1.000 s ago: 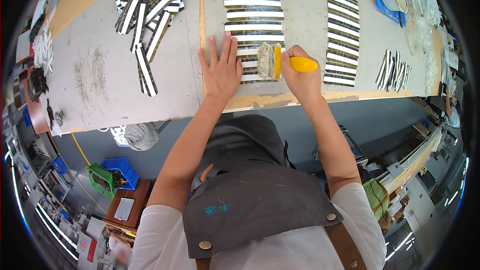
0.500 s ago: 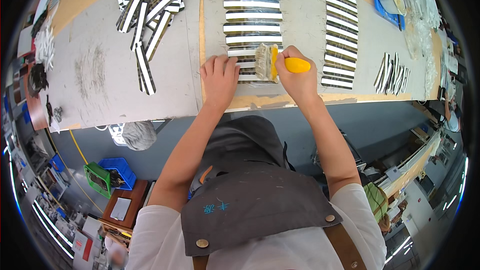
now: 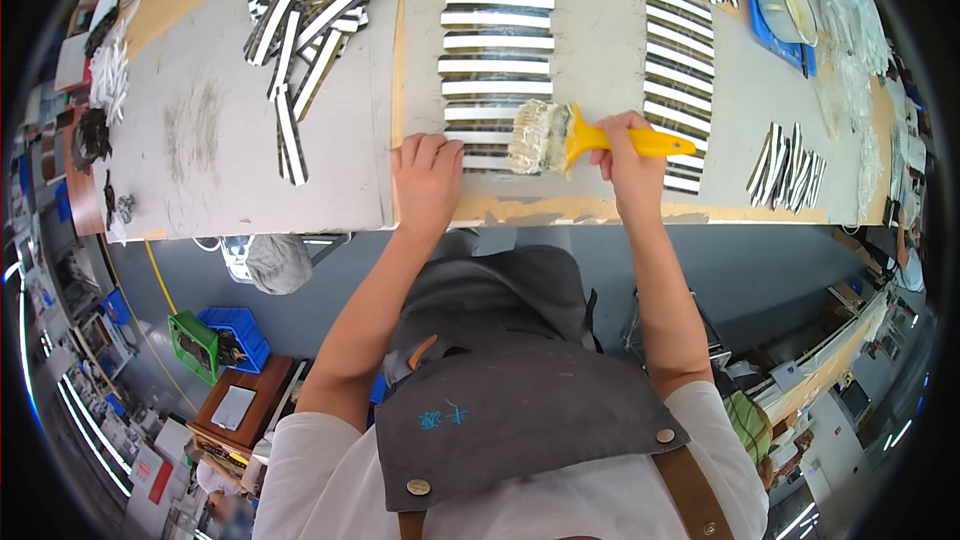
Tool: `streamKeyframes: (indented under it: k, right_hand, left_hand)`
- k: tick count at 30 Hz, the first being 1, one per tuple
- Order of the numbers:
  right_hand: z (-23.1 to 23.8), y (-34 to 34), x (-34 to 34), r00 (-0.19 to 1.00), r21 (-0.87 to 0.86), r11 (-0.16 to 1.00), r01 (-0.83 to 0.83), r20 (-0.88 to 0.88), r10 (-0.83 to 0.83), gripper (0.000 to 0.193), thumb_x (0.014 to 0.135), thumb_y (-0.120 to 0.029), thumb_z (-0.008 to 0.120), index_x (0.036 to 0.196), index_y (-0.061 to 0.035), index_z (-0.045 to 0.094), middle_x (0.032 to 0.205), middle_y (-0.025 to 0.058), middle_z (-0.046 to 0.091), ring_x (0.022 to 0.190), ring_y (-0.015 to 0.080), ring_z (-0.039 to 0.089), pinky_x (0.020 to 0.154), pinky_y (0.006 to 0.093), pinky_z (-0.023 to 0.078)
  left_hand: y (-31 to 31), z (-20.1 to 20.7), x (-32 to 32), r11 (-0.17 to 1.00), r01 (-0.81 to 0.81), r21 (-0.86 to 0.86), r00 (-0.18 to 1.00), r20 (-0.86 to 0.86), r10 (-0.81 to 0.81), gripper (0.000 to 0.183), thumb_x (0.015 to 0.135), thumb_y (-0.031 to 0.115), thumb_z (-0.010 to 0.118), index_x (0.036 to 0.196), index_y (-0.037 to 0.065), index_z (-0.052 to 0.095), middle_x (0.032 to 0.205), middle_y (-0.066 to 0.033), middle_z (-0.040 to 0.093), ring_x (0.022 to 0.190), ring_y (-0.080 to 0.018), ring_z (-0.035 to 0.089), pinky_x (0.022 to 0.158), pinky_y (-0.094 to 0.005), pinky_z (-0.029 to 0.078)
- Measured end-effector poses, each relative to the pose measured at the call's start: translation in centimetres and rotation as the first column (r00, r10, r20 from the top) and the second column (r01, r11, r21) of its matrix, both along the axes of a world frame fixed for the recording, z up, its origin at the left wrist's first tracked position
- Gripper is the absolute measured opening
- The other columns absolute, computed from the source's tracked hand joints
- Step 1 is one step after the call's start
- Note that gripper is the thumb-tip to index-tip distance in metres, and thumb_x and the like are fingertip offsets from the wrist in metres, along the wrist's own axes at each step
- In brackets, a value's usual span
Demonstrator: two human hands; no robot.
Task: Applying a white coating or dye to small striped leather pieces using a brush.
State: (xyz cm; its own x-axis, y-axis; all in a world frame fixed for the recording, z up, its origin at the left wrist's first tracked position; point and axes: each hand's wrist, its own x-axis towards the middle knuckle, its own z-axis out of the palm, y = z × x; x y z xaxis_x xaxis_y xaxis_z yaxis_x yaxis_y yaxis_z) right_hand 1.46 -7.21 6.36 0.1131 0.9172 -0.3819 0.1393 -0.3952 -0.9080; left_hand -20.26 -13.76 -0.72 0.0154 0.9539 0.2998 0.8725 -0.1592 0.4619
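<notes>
A worker at a grey counter (image 3: 250,140) draws a brush (image 3: 560,135) across a column of black-and-white strips (image 3: 495,50). The right hand (image 3: 630,155) is wrapped around the brush's yellow handle, fingers curled tight about it, the handle's end jutting out to the right of the fist. The pale bristles lie to the left of that hand, touching the lowest strips of the column. The left hand (image 3: 428,178) rests flat on the counter just beside the bristles, fingers together and extended, their tips on the left ends of the bottom strips. A second column of strips (image 3: 680,60) runs behind and to the right of the right hand. A loose heap of strips (image 3: 305,10) lies well to the left, and a smaller fan of strips (image 3: 785,165) sits near the counter's right end. A blue tray (image 3: 765,15) holding a second brush stands at the far right. The worker wears a dark apron (image 3: 510,410).
</notes>
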Motion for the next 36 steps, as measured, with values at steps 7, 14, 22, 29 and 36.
streamKeyframes:
  k: [7,14,22,29,36]
  right_hand:
    - [1.3,3.4,11.6,0.921,0.056,0.938,0.342,-0.219,-0.323,0.02,0.089,-0.02,0.049,0.084,-0.0022,0.057,0.056,0.0054,0.052,0.04,0.0049,0.035,0.038,0.0182,0.024]
    - [2.0,11.2,20.7,0.956,0.178,0.941,0.288,-0.001,-0.292,0.019,0.089,-0.019,0.05,0.081,-0.003,0.056,0.057,0.0042,0.052,0.042,0.0043,0.037,0.041,0.0178,0.027]
    - [-3.4,19.9,19.4,0.998,0.23,0.973,-0.022,0.07,0.006,0.015,0.087,-0.016,0.053,0.079,-0.004,0.057,0.059,0.0019,0.054,0.053,0.0072,0.051,0.049,0.0216,0.039]
    - [-2.7,21.6,21.7,0.799,0.189,0.95,-0.248,0.594,0.091,0.012,0.081,-0.013,0.058,0.073,-0.0037,0.057,0.059,0.0072,0.056,0.054,0.0145,0.055,0.052,0.0275,0.042]
    - [-3.4,22.0,21.4,0.766,0.322,0.891,-0.319,0.641,0.043,0.013,0.081,-0.014,0.058,0.072,-0.0042,0.057,0.057,0.0111,0.056,0.048,0.0194,0.054,0.047,0.029,0.042]
  left_hand:
    - [7.3,1.4,8.6,0.996,0.079,0.045,0.996,0.036,-0.08,0.031,0.073,0.003,0.061,0.103,0.005,0.059,0.104,-0.0056,0.055,0.096,-0.0266,0.049,0.079,-0.0399,0.037]
    - [18.0,-1.0,20.7,0.992,0.105,-0.075,0.978,-0.171,-0.117,0.045,0.082,0.013,0.055,0.126,0.008,0.046,0.139,-0.0004,0.036,0.122,-0.0307,0.034,0.095,-0.0471,0.03]
    - [22.3,-4.0,22.6,0.98,0.004,-0.2,0.921,-0.38,-0.082,0.048,0.089,0.025,0.044,0.135,0.013,0.037,0.145,0.0027,0.027,0.13,-0.0306,0.026,0.102,-0.0524,0.021]
    - [22.1,-3.3,22.3,0.966,-0.048,-0.255,0.903,-0.425,-0.068,0.05,0.09,0.027,0.04,0.137,0.016,0.033,0.146,0.0046,0.025,0.134,-0.0277,0.022,0.105,-0.0533,0.016]
    - [22.1,-3.4,22.2,0.963,-0.057,-0.264,0.884,-0.461,-0.074,0.051,0.09,0.028,0.038,0.139,0.017,0.031,0.146,0.0044,0.024,0.133,-0.028,0.023,0.105,-0.053,0.018]
